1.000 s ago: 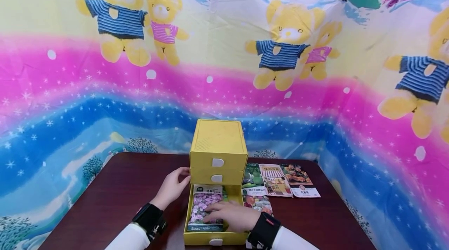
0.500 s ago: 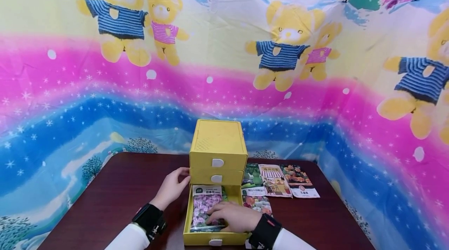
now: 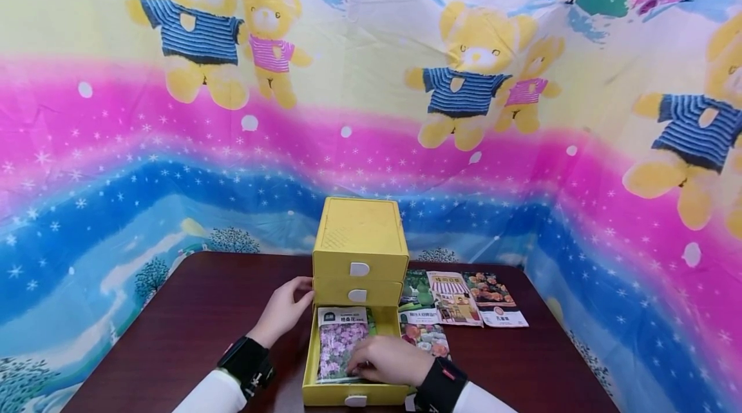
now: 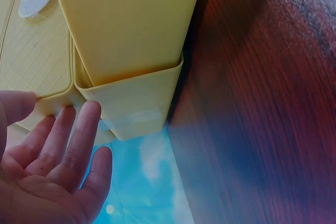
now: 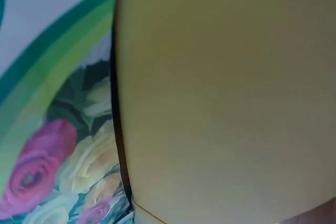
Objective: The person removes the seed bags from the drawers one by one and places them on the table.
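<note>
A yellow desktop drawer unit stands on the table, its bottom drawer pulled out. In that drawer lies a seed packet with pink-purple flowers, another green-edged packet partly showing beneath. My right hand has its fingers bent at the flower packet's lower right side, pinching it; the fingertips are partly hidden. My left hand touches the unit's left side. In the left wrist view its thumb meets the front edge of a drawer, while the fairly straight fingers lie along the side.
Right of the unit lie several seed packets: a green one, one with a striped awning, an orange-flower one and a rose one. The drawer wall fills the right wrist view. A printed cloth hangs behind.
My right hand's fingers have drawn in from spread to bent, shifting slightly right. The flower packet has straightened and slid a little right in the drawer. My left hand stays put.
</note>
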### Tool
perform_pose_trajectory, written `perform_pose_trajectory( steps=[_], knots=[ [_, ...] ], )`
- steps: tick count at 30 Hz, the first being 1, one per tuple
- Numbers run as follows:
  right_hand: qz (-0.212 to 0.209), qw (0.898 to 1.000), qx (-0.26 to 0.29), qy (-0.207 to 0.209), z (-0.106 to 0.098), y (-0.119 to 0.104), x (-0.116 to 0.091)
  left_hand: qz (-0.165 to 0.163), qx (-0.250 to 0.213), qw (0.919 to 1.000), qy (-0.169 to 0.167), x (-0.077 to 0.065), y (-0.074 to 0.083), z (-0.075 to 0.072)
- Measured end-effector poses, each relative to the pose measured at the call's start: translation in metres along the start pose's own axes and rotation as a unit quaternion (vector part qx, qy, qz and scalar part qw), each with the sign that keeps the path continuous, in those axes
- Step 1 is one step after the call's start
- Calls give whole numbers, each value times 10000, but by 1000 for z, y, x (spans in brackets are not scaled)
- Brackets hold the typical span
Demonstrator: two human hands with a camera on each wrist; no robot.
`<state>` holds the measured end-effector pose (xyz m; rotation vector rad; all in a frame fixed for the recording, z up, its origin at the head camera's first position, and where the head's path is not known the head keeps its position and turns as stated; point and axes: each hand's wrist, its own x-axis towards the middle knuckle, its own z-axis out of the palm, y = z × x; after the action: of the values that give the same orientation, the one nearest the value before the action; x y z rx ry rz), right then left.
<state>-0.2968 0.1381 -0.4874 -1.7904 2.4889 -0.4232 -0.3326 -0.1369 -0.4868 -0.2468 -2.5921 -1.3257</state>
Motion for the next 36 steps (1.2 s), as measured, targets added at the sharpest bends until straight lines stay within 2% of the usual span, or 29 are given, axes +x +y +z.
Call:
perform_pose_trajectory(
  steps=[9,18,27,36],
  knots=[
    [262,9985,-278,-380,1,4,-2,65,-29,10000,12,-1,1,-1],
    [526,9969,-214,-536,4,7,-2,76,-34,10000,27,-1,2,-1],
    [456,9964,97,-703,-7,4,-4,42,-39,10000,2,-1,2,-1],
    [448,9963,153,-714,-6,7,-6,36,-16,10000,-3,-1,1,-2]
  ],
)
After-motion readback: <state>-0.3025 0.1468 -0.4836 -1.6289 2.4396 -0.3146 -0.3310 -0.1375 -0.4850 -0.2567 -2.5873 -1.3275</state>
